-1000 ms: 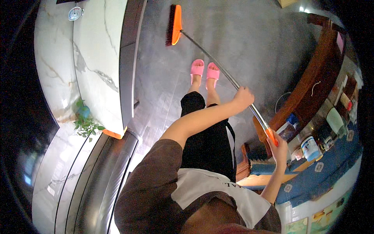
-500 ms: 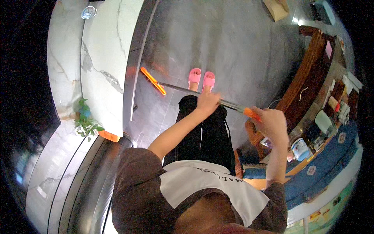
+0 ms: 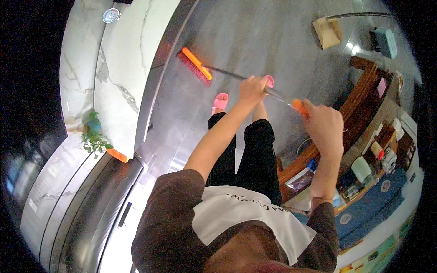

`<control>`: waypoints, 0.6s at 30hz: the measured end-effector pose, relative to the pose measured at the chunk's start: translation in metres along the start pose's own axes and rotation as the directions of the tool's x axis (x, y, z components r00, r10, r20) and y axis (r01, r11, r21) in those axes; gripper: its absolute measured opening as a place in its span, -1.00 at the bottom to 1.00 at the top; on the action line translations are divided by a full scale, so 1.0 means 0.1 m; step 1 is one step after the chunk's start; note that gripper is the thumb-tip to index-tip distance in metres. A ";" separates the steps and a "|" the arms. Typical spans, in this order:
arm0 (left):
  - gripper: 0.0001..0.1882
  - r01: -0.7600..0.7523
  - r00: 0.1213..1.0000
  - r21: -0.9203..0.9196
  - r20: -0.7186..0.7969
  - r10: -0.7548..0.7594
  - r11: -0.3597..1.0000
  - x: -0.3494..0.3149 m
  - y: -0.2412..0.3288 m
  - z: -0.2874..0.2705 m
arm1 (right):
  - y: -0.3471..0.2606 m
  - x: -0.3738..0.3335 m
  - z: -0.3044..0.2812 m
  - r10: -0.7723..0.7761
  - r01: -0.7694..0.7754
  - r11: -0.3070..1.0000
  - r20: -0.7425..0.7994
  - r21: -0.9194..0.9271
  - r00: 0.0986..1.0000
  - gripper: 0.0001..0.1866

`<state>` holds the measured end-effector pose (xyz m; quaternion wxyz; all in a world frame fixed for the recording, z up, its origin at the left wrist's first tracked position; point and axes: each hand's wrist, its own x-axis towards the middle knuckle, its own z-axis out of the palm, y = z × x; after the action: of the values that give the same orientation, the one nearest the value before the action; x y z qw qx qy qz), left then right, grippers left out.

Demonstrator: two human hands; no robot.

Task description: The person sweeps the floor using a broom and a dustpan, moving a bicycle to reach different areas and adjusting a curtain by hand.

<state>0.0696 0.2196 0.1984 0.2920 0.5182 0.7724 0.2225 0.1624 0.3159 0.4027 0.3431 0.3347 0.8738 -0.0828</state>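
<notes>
Both of my hands are wrapped round the handle of a broom [image 3: 223, 72], which slants across in front of me. My left hand [image 3: 254, 89] is closed on the metal part of the handle, around its middle. My right hand [image 3: 324, 125] grips the orange end of the handle, farther right. The orange broom head [image 3: 197, 64] with dark red bristles is at the far left end of the stick, above the grey floor [image 3: 236, 36] beside a low dark edge. Whether the bristles touch the floor I cannot tell.
A white marble-patterned cabinet [image 3: 123, 68] runs along the left, with a green plant [image 3: 93, 134] and a round dial [image 3: 110, 15] on it. At the right stands a wooden table [image 3: 339, 120] with several things on it. A tan dustpan [image 3: 327, 33] lies at the far right.
The broom head has moved forward and slightly right, tilting so its bristles show. My hands have shifted with it. One pink-slippered foot has stepped ahead of the other.
</notes>
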 end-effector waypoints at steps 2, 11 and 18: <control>-0.85 -0.026 0.999 0.011 -0.031 0.026 1.000 0.26 0.28 0.03 | 0.30 -0.01 -0.04 -0.007 0.007 0.999 -0.015 -0.051 1.000 -0.87; -0.83 -0.160 0.974 -0.009 0.163 0.159 0.987 1.03 1.26 0.39 | 1.55 -0.15 -0.34 0.195 -0.205 0.968 0.081 0.143 0.977 -0.71; -0.82 0.038 0.986 -0.032 0.161 -0.033 0.999 0.51 1.11 0.21 | 1.57 0.13 -0.32 -0.089 0.046 0.976 0.198 0.212 0.976 -0.71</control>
<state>0.1429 0.3086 0.2433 0.3662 0.5155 0.7515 0.1883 0.2383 0.4543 0.4318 0.3922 0.3279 0.8311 -0.2187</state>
